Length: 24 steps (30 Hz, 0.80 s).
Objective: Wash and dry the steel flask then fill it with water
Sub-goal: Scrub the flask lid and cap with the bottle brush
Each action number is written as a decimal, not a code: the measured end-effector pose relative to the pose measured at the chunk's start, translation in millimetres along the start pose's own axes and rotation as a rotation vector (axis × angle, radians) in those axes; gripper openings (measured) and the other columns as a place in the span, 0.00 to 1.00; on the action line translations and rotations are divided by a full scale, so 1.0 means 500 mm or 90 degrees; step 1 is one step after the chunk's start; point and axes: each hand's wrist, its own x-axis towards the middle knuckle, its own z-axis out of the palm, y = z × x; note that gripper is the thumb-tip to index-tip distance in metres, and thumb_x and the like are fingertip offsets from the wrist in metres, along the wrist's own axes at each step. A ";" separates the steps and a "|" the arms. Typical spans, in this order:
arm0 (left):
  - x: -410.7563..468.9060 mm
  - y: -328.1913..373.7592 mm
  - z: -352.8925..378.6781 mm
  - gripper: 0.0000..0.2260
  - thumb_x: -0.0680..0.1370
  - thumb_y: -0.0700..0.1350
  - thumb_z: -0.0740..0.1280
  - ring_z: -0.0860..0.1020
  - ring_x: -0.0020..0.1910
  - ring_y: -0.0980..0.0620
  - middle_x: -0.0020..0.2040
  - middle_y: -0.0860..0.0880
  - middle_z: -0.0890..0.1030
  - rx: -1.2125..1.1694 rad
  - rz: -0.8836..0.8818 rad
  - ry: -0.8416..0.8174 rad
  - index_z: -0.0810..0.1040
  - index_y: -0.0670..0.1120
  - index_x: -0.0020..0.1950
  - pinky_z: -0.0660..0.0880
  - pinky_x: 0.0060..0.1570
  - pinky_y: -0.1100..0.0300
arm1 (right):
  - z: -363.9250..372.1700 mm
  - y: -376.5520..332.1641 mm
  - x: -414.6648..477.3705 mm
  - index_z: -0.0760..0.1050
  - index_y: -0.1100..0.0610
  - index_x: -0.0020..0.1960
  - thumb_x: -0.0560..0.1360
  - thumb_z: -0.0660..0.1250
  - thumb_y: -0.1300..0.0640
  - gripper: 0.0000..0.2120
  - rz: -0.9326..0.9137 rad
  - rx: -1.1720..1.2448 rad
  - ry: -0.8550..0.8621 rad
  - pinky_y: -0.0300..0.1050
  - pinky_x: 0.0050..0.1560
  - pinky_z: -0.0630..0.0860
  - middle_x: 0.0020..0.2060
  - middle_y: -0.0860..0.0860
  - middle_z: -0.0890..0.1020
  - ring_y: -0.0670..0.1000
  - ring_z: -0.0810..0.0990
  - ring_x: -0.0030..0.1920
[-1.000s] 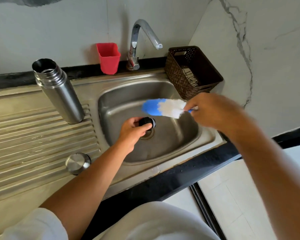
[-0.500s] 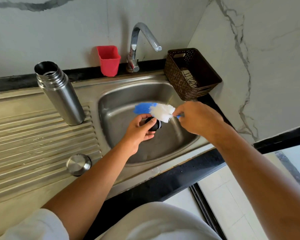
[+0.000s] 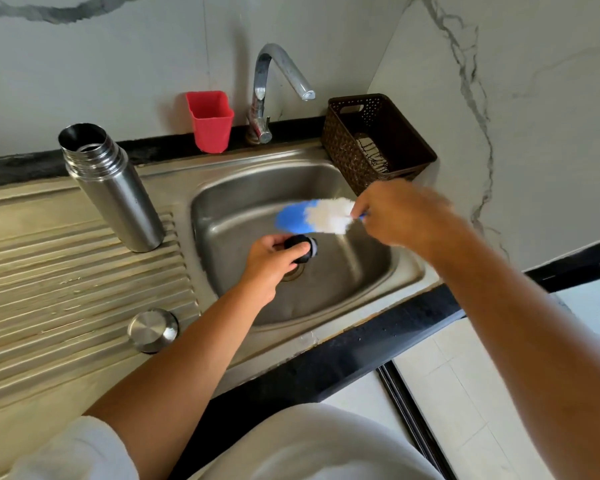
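- Steel flask (image 3: 118, 199): I see it upright at the far left, on the ribbed drainboard (image 3: 49, 271) just beside the sink (image 3: 343, 271). Its mouth is open, with threaded rings below the rim. The body is plain brushed steel, with no dents or marks that I can make out. I cannot tell whether it is wet.
- Steel cap (image 3: 152, 329): it lies flat on the drainboard nearer to me, well apart from the flask.
- Red cup (image 3: 211, 121) and tap (image 3: 267, 84): both stand at the back wall. No water shows at the spout.
- Left hand (image 3: 274, 261): over the middle of the sink, its fingers are curled round the black stopper (image 3: 300, 247), which points towards the right.
- Brush (image 3: 316, 218): its blue and white bristles sit just above the stopper. I cannot tell whether they touch it.
- Right hand (image 3: 402, 216): it grips the brush handle. It is blurred, so I cannot read the fingers more finely.
- Step in hand, as I judge it, is scrubbing the stopper. I would turn the stopper between the fingers so the bristles reach its threads and seal all round. I would use short strokes low over the sink so drips stay inside, then rinse under the tap.
- Brown basket (image 3: 340, 154): it sits at the sink's far right corner with a patterned item inside.
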 end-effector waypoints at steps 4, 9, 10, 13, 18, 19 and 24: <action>0.009 0.016 -0.026 0.17 0.76 0.37 0.77 0.83 0.48 0.53 0.51 0.46 0.83 -0.008 0.029 0.028 0.79 0.40 0.63 0.81 0.52 0.59 | -0.022 0.010 -0.017 0.83 0.41 0.61 0.79 0.67 0.57 0.15 -0.026 0.000 0.023 0.57 0.54 0.82 0.56 0.49 0.83 0.56 0.82 0.50; -0.009 -0.002 0.021 0.18 0.75 0.38 0.78 0.85 0.52 0.49 0.55 0.43 0.85 0.037 0.052 -0.023 0.80 0.42 0.63 0.82 0.50 0.60 | 0.023 -0.023 0.012 0.82 0.47 0.65 0.79 0.65 0.57 0.16 -0.017 0.009 -0.004 0.55 0.56 0.81 0.59 0.54 0.83 0.60 0.82 0.55; -0.004 -0.005 0.004 0.18 0.75 0.38 0.78 0.85 0.52 0.49 0.56 0.43 0.85 0.023 0.043 -0.003 0.80 0.41 0.63 0.82 0.51 0.60 | 0.003 -0.007 0.007 0.83 0.45 0.63 0.79 0.66 0.57 0.16 -0.012 0.018 0.011 0.56 0.57 0.81 0.58 0.53 0.84 0.59 0.83 0.54; 0.008 -0.005 -0.035 0.18 0.76 0.37 0.77 0.83 0.52 0.49 0.56 0.43 0.83 -0.016 0.021 0.047 0.79 0.39 0.65 0.81 0.52 0.60 | -0.030 0.022 -0.018 0.83 0.41 0.61 0.79 0.67 0.57 0.15 -0.017 0.015 0.040 0.55 0.54 0.82 0.54 0.50 0.84 0.55 0.82 0.47; -0.012 -0.004 0.034 0.18 0.75 0.38 0.78 0.84 0.56 0.48 0.55 0.45 0.85 0.016 0.040 -0.036 0.79 0.40 0.63 0.82 0.52 0.60 | 0.048 -0.050 0.002 0.80 0.50 0.67 0.80 0.65 0.58 0.17 -0.024 -0.012 -0.013 0.56 0.56 0.80 0.61 0.55 0.82 0.61 0.82 0.58; -0.010 -0.007 0.028 0.19 0.75 0.38 0.78 0.84 0.57 0.47 0.57 0.43 0.85 0.018 0.041 -0.027 0.79 0.39 0.65 0.82 0.52 0.60 | 0.033 -0.040 0.005 0.80 0.49 0.66 0.80 0.65 0.57 0.17 -0.011 0.003 -0.001 0.57 0.58 0.80 0.61 0.55 0.82 0.61 0.82 0.58; 0.010 0.006 -0.022 0.20 0.75 0.37 0.78 0.84 0.54 0.47 0.57 0.42 0.84 0.000 0.047 0.039 0.79 0.40 0.65 0.82 0.51 0.60 | -0.017 0.002 -0.023 0.83 0.42 0.61 0.79 0.67 0.55 0.14 -0.009 0.006 0.011 0.57 0.54 0.82 0.56 0.51 0.83 0.57 0.82 0.50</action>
